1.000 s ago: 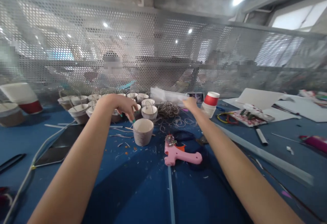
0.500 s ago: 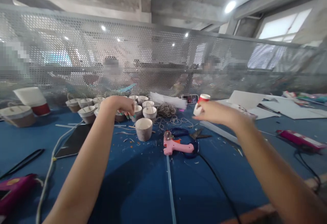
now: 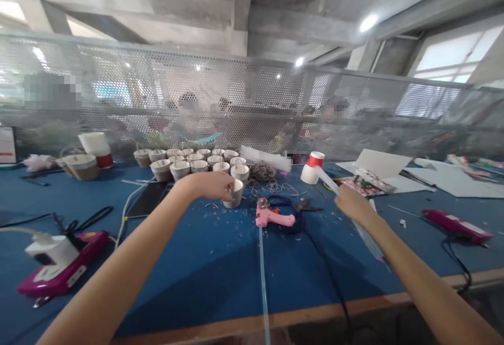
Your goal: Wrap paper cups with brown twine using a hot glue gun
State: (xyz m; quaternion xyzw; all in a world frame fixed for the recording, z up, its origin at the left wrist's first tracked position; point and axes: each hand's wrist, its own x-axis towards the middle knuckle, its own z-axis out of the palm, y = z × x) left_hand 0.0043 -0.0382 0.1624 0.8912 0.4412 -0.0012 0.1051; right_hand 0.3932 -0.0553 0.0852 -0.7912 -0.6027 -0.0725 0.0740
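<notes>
My left hand point(image 3: 212, 185) is closed on the rim of a small paper cup point(image 3: 238, 198) that stands on the blue table point(image 3: 205, 271). My right hand point(image 3: 352, 203) grips a long clear strip point(image 3: 368, 240). The strip slants from near a red-and-white cup stack point(image 3: 313, 167) back toward the table's front edge. Between my hands lies a pink glue gun point(image 3: 273, 218), with scissors point(image 3: 304, 206) just behind it.
Several small paper cups point(image 3: 185, 162) cluster at the back left before a perforated metal screen point(image 3: 252, 103). Magenta glue guns lie at the left point(image 3: 59, 271) and right point(image 3: 457, 224). A dark phone point(image 3: 147, 200), coiled string point(image 3: 262, 170), white sheets point(image 3: 384, 164) and cables are spread about.
My right hand has drawn back from the red-and-white cup stack and now grips the long clear strip. My left hand stays at the small cup. My view has pulled back.
</notes>
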